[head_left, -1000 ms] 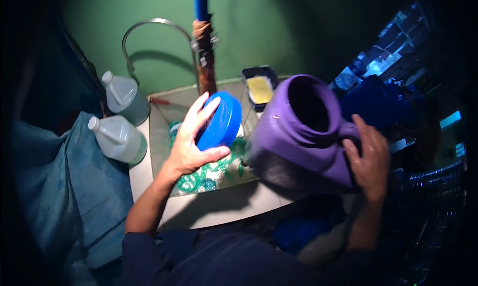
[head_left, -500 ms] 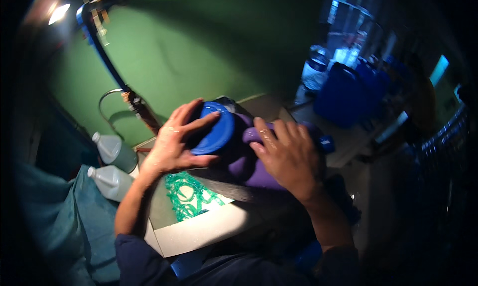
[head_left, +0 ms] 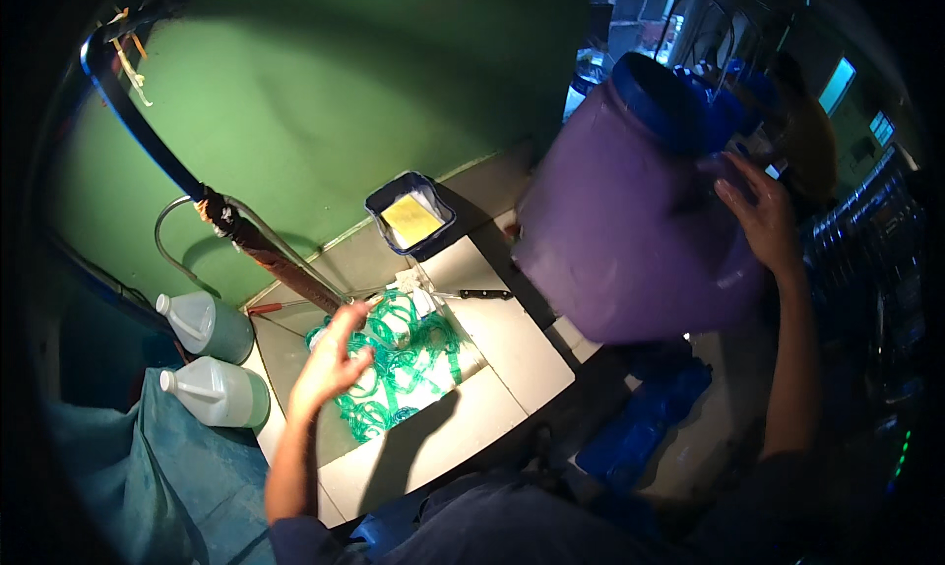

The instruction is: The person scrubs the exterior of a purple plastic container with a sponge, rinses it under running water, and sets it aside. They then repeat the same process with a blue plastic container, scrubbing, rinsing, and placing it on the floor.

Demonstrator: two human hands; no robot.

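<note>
A right hand (head_left: 763, 220) is gripping the tilted purple jug (head_left: 630, 240), blue cap (head_left: 669, 97) pointing up-right, while the open left hand (head_left: 335, 353) is hovering over green rings (head_left: 409, 363), well apart.

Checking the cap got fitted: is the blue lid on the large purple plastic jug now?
Yes, the blue lid sits on the mouth of the large purple plastic jug.

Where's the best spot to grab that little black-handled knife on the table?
Grab the knife by its black handle, coming from the right side, probably with the right hand. It lies flat with the handle pointing right and the thin blade pointing left toward the green rings.
</note>
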